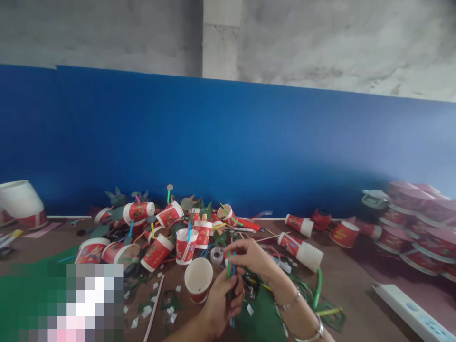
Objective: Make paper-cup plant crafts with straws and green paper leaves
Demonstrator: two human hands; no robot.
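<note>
My left hand (224, 297) is wrapped around a green drinking straw (228, 267) and a blue drinking straw (233, 271), both held upright. Over their upper ends, the thumb and fingers of my right hand (252, 259) close in a pinch on the straws. Just left of my hands stands a paper cup (198, 278) with its open mouth towards me and a small dark hole inside. A roll of clear tape (216, 255) lies behind my fingers. Dark green paper (261, 308) lies beneath my right forearm.
Red paper cups (156, 251), several with straws and paper leaves, are heaped at the back left. A stack of cups (301, 251) lies on its side to the right. A white power strip (413, 308) and piled red containers (423, 228) are far right. A blue partition (228, 142) stands behind.
</note>
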